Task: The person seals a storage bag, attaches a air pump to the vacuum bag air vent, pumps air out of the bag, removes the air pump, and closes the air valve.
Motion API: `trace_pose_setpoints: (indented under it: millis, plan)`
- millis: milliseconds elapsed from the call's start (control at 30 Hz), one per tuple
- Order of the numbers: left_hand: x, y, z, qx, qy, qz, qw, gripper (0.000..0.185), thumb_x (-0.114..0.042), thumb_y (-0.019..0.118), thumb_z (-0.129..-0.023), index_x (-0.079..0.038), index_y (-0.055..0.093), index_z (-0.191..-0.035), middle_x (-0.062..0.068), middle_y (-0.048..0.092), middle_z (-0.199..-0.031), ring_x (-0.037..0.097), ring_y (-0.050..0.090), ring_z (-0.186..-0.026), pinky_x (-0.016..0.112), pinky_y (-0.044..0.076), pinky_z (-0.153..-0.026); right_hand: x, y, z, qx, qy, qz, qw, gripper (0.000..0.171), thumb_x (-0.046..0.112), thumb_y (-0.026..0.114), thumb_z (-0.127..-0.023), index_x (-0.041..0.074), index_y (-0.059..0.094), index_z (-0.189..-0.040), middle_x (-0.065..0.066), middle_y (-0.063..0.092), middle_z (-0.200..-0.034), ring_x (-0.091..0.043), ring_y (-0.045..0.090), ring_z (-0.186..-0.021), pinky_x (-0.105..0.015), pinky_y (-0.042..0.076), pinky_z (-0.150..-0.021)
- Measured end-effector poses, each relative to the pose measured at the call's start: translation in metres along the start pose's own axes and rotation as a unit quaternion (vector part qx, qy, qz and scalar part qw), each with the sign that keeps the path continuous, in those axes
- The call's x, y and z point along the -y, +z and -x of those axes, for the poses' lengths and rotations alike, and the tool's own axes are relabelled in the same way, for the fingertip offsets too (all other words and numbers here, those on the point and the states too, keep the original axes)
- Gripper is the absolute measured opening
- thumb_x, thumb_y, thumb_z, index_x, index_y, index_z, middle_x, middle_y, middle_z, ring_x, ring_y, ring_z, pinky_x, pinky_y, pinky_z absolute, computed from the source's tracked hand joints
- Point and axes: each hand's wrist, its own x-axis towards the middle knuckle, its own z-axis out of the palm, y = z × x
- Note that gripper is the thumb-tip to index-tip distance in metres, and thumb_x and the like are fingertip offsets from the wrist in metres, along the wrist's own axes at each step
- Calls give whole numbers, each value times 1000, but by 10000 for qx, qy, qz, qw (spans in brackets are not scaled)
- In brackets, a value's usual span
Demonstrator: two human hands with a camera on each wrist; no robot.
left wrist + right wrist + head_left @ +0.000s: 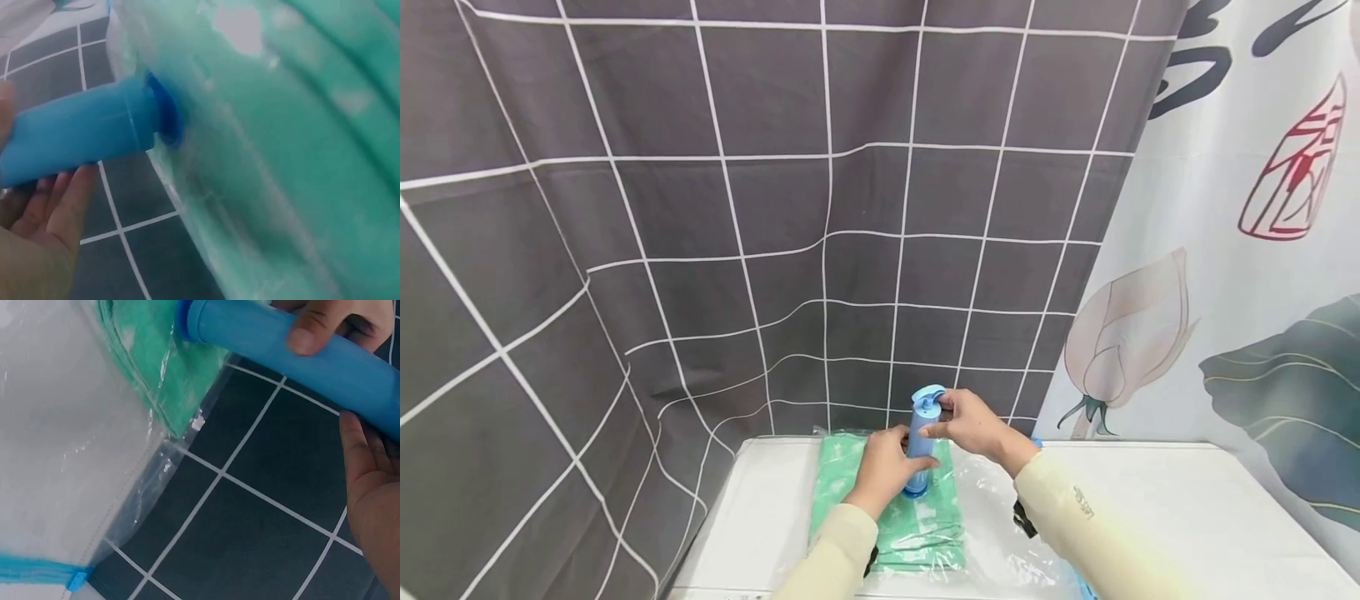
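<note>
Cream sleeves reach in from 6 o'clock in the head view, over a white counter [1150, 508]. A clear bag [992, 533] lies flat there with folded green cloth [917, 525] inside. A blue pump [919, 442] stands upright on the bag. The left hand [887, 467] wraps the barrel from 9 o'clock; the right hand [966, 425] pinches the handle at 12 o'clock.

From the left wrist, curled fingers [69, 200] cradle the pump [81, 134], its base pressed to the bag [206, 187] at 3 o'clock.

From the right wrist, the right hand [375, 487] sits at 4 o'clock just under the barrel [281, 344], and a thumb [312, 328] lies across its top. A blue zip slider [75, 579] sits at 7 o'clock.
</note>
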Motion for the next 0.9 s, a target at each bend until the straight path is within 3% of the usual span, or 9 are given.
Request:
trace_pose_setpoints:
  millis: [100,200,300,500,567,633,767,900]
  plan:
    - [4,-4,-1,180,85,133,9997,42,-28,98,-93,-6,81,-124,11,86,-112,23,82,-96,36,70,-79,2,3,-2,-236,105,229,9994,26,18,92,-96,1,76,-107,-3,81,-90,-6,68,-81,-23,58,-75]
    - [8,-10,-2,583,-47,519,9969,42,-27,91,-99,-7,79,-134,13,85,-125,31,83,-113,44,73,-92,2,8,-3,-532,258,484,9971,45,26,95,-94,-6,76,-121,-4,77,-89,-10,65,-80,-25,57,-75]
    - [12,-16,-3,975,-149,827,9917,47,-28,88,-101,-6,76,-141,14,83,-133,35,81,-123,50,71,-101,1,15,-4,-776,374,710,9937,62,31,97,-92,-8,72,-134,-6,79,-99,-15,72,-91,-31,63,-81]
    - [16,-22,-3,1385,-252,945,9855,56,-28,86,-104,-4,70,-152,18,79,-144,39,77,-134,56,66,-113,2,26,-5,-1059,356,1120,9874,53,35,98,-89,4,74,-125,-8,82,-105,-22,78,-100,-40,67,-85]
    - [15,-22,-2,1386,-248,961,9854,57,-27,85,-104,-4,68,-154,19,77,-146,40,76,-136,57,65,-115,4,28,-4,-1120,405,1205,9855,57,36,98,-89,3,73,-128,-9,82,-106,-24,78,-99,-42,66,-85]
    - [14,-22,-1,1350,-181,928,9863,58,-25,84,-105,-2,66,-156,21,77,-147,42,76,-136,58,65,-114,5,29,-3,-1187,491,1304,9831,71,38,97,-89,-2,69,-141,-13,82,-112,-28,78,-104,-46,67,-88]
    - [7,-19,1,1071,-89,573,9926,58,-26,86,-103,-3,68,-153,19,79,-142,39,78,-130,54,68,-108,7,28,1,-1116,549,1290,9838,97,41,95,-93,-11,51,-161,-22,80,-129,-39,79,-120,-54,69,-99]
    - [-2,-13,3,552,-24,112,9984,49,-33,96,-94,-7,81,-133,13,86,-118,29,79,-106,42,69,-88,6,18,2,-511,312,955,9936,83,37,92,-98,-6,55,-158,-20,81,-125,-35,80,-117,-50,69,-100]
